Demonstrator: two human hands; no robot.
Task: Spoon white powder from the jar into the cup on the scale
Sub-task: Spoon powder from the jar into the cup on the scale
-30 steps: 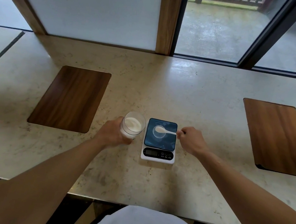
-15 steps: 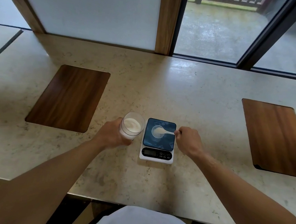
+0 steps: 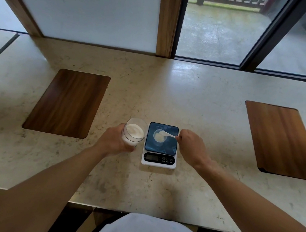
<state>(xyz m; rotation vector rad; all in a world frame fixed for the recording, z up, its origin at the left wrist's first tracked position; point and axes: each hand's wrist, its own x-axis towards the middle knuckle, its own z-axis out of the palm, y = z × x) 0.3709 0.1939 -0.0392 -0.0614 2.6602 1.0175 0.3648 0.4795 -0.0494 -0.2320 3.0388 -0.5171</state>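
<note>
A clear jar [image 3: 134, 132] holding white powder is tilted toward the scale, gripped from the left by my left hand [image 3: 114, 140]. The white kitchen scale [image 3: 158, 161] with a dark blue top sits just right of the jar. A small clear cup [image 3: 158, 137] with some white powder in it stands on the scale's platform. My right hand [image 3: 191, 146] pinches the handle of a white spoon [image 3: 167, 135], whose bowl is over the cup's mouth.
Two wooden boards lie on the beige stone counter, one to the left [image 3: 68, 103] and one to the right [image 3: 283, 141]. A window wall runs along the counter's far edge. The counter's front edge is near my body.
The spoon's bowl has dipped lower into the cup's mouth, and powder now shows in the cup. My left hand and the jar have stayed put.
</note>
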